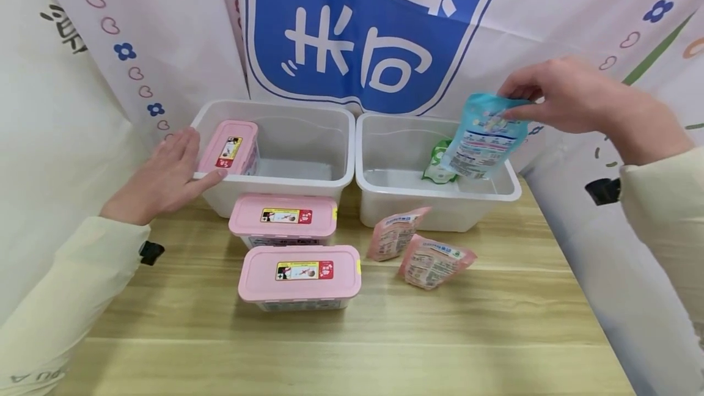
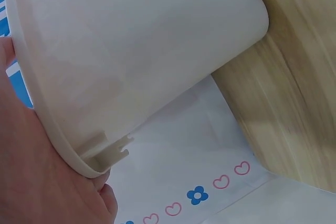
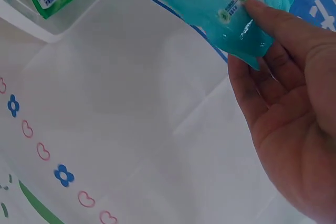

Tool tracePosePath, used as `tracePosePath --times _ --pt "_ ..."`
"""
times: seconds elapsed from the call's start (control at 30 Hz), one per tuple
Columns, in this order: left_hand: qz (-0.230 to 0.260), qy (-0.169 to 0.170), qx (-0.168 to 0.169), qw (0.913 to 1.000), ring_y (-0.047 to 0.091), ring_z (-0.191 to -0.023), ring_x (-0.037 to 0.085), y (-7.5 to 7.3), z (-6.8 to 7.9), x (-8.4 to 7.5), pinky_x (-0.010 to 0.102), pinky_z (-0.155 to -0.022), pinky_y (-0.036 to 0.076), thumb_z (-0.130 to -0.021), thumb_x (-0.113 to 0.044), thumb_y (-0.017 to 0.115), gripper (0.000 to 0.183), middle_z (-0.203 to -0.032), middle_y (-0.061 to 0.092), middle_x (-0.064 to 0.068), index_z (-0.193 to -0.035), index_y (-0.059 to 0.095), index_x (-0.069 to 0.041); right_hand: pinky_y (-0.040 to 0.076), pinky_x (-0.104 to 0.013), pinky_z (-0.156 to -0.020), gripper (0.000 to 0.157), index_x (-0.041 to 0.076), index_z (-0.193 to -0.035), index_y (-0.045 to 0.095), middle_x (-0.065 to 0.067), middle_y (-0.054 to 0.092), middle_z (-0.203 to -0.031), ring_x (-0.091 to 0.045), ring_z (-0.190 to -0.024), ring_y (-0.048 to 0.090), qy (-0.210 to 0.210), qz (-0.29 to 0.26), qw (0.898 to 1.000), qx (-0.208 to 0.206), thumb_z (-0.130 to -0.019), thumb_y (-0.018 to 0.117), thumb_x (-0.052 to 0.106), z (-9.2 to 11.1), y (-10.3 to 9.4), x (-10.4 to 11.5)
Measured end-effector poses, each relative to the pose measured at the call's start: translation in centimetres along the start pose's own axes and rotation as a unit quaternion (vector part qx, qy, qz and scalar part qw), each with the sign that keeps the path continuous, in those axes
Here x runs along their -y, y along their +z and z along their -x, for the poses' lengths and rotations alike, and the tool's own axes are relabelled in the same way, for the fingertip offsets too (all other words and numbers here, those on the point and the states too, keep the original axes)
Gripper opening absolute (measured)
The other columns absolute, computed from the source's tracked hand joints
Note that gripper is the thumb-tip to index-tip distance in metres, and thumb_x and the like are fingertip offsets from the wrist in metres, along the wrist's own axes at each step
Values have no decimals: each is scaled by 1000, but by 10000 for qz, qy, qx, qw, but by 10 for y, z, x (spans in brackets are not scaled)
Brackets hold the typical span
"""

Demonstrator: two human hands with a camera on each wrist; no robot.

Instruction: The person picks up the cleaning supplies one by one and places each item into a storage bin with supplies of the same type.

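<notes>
Right hand (image 1: 574, 96): thumb and fingers pinch the top edge of one blue refill pouch (image 1: 484, 139), printed face outward. Pouch position: tilted, over the right part of the light-grey pouch bin (image 1: 412, 209), landmark for the entries below; contact at its lower edge cannot be told.

Left hand (image 1: 170, 170): fingers extended, nothing lifted; rests on the rim of the tub bin (image 1: 299, 185), at the corner farthest from the pouch bin.

Tub bin: light-grey, just left of the pouch bin.

Green-and-white pack (image 1: 437, 165): one, inside the pouch bin, partly hidden by the blue refill pouch.

Pink pouches (image 1: 433, 261): two, just in front of the pouch bin, both tilted, on the wood-grain surface (image 1: 385, 353).

Pink-lidded tubs (image 1: 299, 272): three; two left and forward of the pouch bin, lids on; one farther left, inside the tub bin.

Step in hand, as judged: loading the blue refill pouch into the pouch bin. Next move appears to call for lowering it beside the green-and-white pack, then easing the pinch once it is supported; the limp film may fold or slump.
</notes>
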State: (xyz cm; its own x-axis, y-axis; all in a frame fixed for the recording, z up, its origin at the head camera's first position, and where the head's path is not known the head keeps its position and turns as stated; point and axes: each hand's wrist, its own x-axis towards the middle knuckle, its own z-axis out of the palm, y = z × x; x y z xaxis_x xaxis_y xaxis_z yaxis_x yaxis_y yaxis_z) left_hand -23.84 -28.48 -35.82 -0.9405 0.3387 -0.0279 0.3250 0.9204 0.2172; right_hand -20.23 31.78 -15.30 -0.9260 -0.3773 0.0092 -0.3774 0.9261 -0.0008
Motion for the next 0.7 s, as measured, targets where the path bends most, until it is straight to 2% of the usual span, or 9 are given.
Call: tracePosePath --times 0.03,0.13,0.33,0.7 --pt "30 -15 1 10000 -5 -163 51 1 0 0 67 -133 2 -106 -67 34 105 -174 -12 31 -164 -10 8 65 -50 -86 25 8 -124 74 -19 77 -115 -32 -98 72 3 -68 10000 11 -100 74 15 -3 4 -1" --pt "69 -41 -29 10000 -6 -163 50 2 0 -1 67 -132 2 -106 -67 33 105 -174 -13 30 -164 -10 8 64 -54 -88 23 7 -123 74 -19 77 -115 -32 -98 72 -24 -221 9998 16 -100 73 14 -12 17 -4" --pt "57 -95 -99 9999 -6 -163 50 1 -1 1 67 -132 3 -105 -67 33 104 -174 -14 30 -164 -10 8 64 -51 -88 23 7 -121 74 -18 77 -113 -28 -96 72 -82 -452 9989 79 -99 74 13 -25 44 -11" --pt "24 -101 -75 9999 -6 -163 50 6 -4 1 67 -133 3 -105 -68 32 104 -174 -15 29 -164 -11 7 64 -54 -91 24 3 -122 72 -20 75 -116 -30 -98 71 31 -702 9967 403 -98 74 7 -30 87 -27"
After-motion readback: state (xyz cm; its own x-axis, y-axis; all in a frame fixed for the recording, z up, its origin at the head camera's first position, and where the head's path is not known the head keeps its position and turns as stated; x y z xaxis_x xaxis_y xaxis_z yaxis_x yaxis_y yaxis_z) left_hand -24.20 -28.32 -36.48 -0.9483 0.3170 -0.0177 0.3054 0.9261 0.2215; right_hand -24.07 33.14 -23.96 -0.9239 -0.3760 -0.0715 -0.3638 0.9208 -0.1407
